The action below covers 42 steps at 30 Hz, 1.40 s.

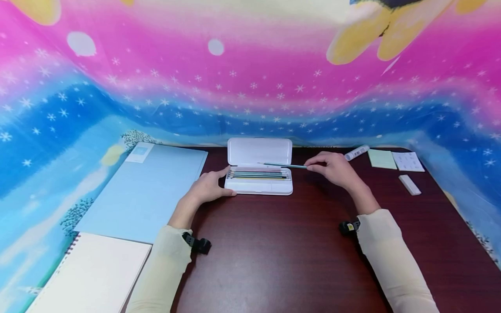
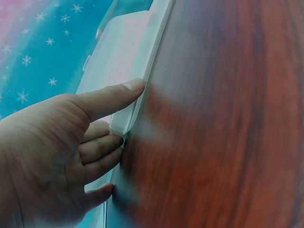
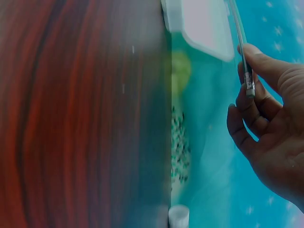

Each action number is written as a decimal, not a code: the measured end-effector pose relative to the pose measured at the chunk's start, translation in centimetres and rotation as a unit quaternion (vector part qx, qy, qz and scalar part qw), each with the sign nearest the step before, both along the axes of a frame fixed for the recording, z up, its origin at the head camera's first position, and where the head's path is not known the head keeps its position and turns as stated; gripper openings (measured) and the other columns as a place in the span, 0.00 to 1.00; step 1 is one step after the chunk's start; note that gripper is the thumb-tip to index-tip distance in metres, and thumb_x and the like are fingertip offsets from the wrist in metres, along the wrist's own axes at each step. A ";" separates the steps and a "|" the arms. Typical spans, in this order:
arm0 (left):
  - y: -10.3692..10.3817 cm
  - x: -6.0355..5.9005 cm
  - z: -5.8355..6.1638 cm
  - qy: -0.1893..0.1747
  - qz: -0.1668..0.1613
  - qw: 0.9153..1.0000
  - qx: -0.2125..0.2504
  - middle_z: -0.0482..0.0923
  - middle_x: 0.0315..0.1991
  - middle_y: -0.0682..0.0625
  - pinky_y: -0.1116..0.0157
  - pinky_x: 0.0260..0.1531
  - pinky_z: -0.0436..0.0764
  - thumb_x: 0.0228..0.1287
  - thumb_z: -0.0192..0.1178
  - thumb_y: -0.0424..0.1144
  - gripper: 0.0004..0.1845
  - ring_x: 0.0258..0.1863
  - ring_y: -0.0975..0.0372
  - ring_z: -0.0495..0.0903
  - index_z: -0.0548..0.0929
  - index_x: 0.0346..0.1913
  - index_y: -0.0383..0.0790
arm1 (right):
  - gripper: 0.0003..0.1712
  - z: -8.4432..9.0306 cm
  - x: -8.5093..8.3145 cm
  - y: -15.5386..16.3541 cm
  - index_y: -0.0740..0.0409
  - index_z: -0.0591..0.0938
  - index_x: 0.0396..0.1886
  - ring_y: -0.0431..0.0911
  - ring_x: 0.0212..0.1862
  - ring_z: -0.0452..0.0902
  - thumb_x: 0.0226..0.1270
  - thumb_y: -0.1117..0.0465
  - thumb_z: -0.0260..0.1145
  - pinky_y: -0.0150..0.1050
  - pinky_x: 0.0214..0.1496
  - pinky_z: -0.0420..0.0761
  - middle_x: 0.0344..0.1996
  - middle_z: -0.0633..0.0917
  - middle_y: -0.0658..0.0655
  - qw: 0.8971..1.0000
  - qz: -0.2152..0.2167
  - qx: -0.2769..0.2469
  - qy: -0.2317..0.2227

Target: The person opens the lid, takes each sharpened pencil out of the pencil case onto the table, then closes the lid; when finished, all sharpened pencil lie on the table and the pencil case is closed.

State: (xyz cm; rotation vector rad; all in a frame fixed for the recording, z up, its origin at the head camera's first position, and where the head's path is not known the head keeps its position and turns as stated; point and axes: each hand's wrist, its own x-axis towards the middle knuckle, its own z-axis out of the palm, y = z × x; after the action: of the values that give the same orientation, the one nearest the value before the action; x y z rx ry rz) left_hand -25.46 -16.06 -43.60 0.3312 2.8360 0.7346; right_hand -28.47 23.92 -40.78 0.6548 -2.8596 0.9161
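Note:
An open white pencil case (image 1: 258, 186) stands at the back of the table, its lid (image 1: 260, 151) raised. Several pencils (image 1: 258, 174) lie side by side inside. My left hand (image 1: 207, 186) holds the case's left end, the thumb (image 2: 135, 85) along its front edge and the other fingers around the end. Just right of the case, my right hand (image 1: 332, 168) pinches a green pencil (image 1: 287, 165) near its back end between thumb and fingers. The pencil's point reaches left, over the back of the case. In the right wrist view its end cap (image 3: 250, 93) shows beside the fingers.
On the left lie a light blue folder (image 1: 156, 191) and a spiral notebook (image 1: 91, 269). At the back right are a glue stick (image 1: 357, 152), green sticky notes (image 1: 382, 159), a white printed pad (image 1: 408, 161) and a white eraser (image 1: 409, 184). A patterned cloth (image 1: 250, 100) hangs behind the table.

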 end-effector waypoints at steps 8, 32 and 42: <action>0.0 -0.1 0.0 0.001 -0.005 1.000 0.001 0.74 0.70 0.38 0.48 0.58 0.77 0.56 0.73 0.59 0.52 0.65 0.48 0.76 0.58 0.81 0.52 | 0.13 -0.3 0.6 3.2 0.46 0.91 0.47 0.51 0.51 0.79 0.73 0.49 0.65 0.48 0.49 0.77 0.49 0.87 0.56 0.999 -0.040 -0.017 -0.026; 0.1 0.0 0.2 -0.002 -0.002 1.000 0.000 0.73 0.70 0.39 0.47 0.59 0.77 0.57 0.73 0.58 0.52 0.68 0.47 0.74 0.58 0.81 0.52 | 0.19 -1.1 0.6 10.0 0.51 0.90 0.52 0.57 0.61 0.76 0.73 0.46 0.66 0.55 0.59 0.76 0.57 0.85 0.63 0.985 -0.110 -0.035 -0.131; 0.0 0.0 0.2 -0.002 -0.003 1.000 0.002 0.73 0.71 0.39 0.47 0.60 0.77 0.57 0.73 0.58 0.52 0.69 0.47 0.73 0.58 0.81 0.52 | 0.21 -1.4 0.2 11.0 0.51 0.90 0.53 0.58 0.64 0.74 0.72 0.43 0.65 0.58 0.63 0.75 0.61 0.82 0.64 0.979 -0.118 -0.029 -0.162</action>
State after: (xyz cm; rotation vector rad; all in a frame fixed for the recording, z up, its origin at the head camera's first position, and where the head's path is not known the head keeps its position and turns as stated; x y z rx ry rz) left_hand -25.44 -16.10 -43.45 0.3394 2.8281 0.7399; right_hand -28.28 34.88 -42.18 0.1628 -3.0805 1.1519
